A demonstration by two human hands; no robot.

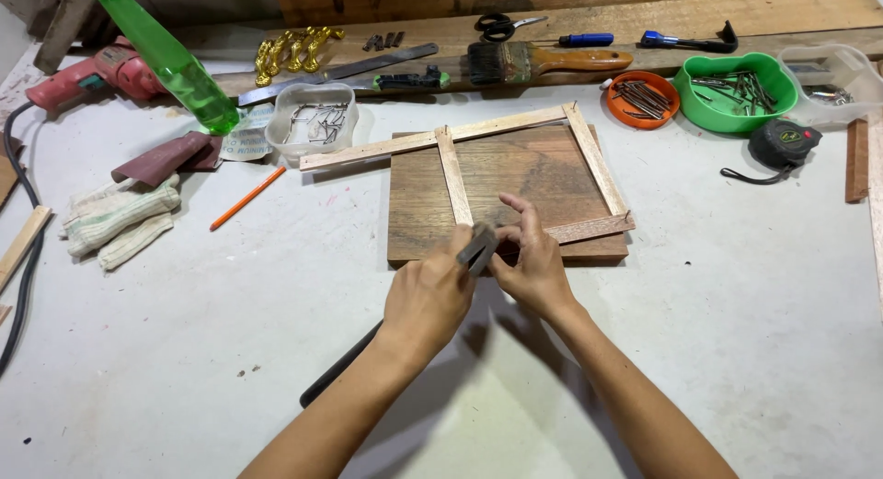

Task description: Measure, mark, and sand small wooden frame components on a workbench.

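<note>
surface: white painted tabletop (184,350), wooden planks along far edge
board: dark wood board (515,176) lies flat at tabletop middle, slightly toward far edge
frame: thin light-wood strip frame (452,174) rests on board; long top strip overhangs board's left side onto tabletop
left hand: left hand (425,300) at board's near edge, fingers closed around a hammer (478,247); metal head at frame's lower strip, dark handle runs back under the wrist toward near edge
right hand: right hand (532,263) just beside hammer head, thumb and forefinger pinched together at the lower strip, other fingers raised; what they pinch is too small to make out
hidden: frame's bottom-left joint covered by both hands; hammer handle mostly under left forearm
cut off: green spray bottle (175,65) top out of view at far left corner; red power drill (101,73) partly behind it
far edge: clear tub of nails (317,119), paintbrush (543,61), orange dish of nails (644,99), green bowl of nails (736,91), tape measure (784,146)
left edge: work gloves (120,220), orange pencil (246,199)
open room: bare tabletop along near edge both sides of arms, and right of board
</note>
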